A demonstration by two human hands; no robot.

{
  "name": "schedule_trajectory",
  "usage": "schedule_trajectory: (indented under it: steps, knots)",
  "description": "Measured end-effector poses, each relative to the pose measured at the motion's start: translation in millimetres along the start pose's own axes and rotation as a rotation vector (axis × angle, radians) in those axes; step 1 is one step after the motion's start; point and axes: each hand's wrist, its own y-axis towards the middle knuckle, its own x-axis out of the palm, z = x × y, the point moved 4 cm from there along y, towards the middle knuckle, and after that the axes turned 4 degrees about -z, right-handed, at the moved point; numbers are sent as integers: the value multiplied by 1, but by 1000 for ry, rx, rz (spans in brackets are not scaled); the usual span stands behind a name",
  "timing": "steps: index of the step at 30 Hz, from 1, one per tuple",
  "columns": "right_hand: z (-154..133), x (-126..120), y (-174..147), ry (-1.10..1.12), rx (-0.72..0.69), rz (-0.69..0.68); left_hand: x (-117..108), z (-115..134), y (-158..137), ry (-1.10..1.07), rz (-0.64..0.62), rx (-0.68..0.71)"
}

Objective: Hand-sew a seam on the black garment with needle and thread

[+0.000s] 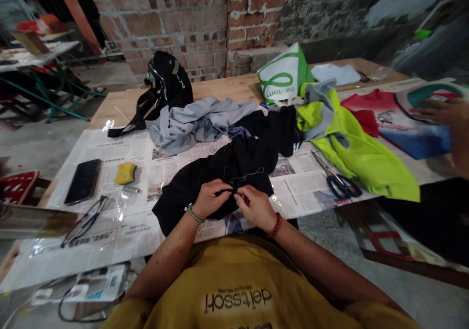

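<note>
A black garment (205, 172) lies bunched on the newspaper-covered table in front of me. My left hand (212, 199) is closed, its thumb and forefinger pinching a small fold of the black cloth. Right beside it, my right hand (256, 208) is closed too, fingertips pinched at the same spot. The two hands nearly touch. A pale thread (247, 176) loops over the dark fabric just beyond my fingers. Any needle there is too small to make out.
Scissors (339, 182) lie right, by a neon-yellow garment (366, 158). Grey cloth (205, 121), a black bag (170, 79) and a green-white bag (280, 77) stand behind. Left are a phone (83, 181), sponge (125, 173) and glasses (84, 221). Another person's hand (445, 111) is at far right.
</note>
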Motion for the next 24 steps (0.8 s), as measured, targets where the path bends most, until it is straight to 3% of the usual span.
schedule_trajectory:
  steps: [24]
  knots:
    - [-5, -1, 0, 161, 20, -16, 1, 5, 0, 23, 6, 47]
